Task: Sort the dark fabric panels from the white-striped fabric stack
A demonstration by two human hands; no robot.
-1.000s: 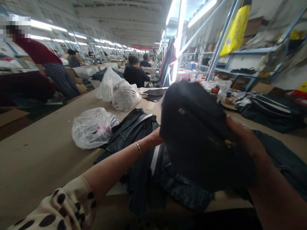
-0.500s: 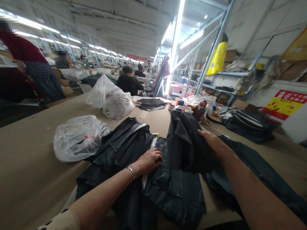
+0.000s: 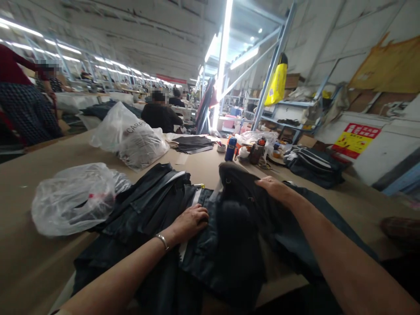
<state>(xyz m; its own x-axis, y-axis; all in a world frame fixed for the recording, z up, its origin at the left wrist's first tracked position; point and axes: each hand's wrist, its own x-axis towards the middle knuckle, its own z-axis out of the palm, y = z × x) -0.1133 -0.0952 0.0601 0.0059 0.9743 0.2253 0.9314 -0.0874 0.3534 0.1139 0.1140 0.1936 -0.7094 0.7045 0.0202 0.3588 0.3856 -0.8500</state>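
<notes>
My left hand (image 3: 190, 221) lies palm down on a dark garment panel (image 3: 226, 267), its fingers spread across the cloth beside a white strip (image 3: 197, 197). Between the thumb and fingers of my right hand (image 3: 275, 190) is the edge of a dark cloth piece (image 3: 243, 183), lifted off the panel and blurred in its lower part. A layered stack of dark garment pieces (image 3: 154, 201) spreads out left of my left hand. More dark cloth (image 3: 315, 218) lies under and beyond my right forearm.
Two clear plastic bags (image 3: 75, 197) stand left on the brown table (image 3: 19, 210). Farther back are dark cut pieces (image 3: 193, 143), a blue bottle (image 3: 231, 148), a dark bottle (image 3: 257, 151) and a dark bag (image 3: 315, 166). Several people sit or stand beyond.
My view has turned to the right. The lifted cloth has tipped over toward my right hand, and the blue bottle behind it now shows. My left hand stays on the panel.
</notes>
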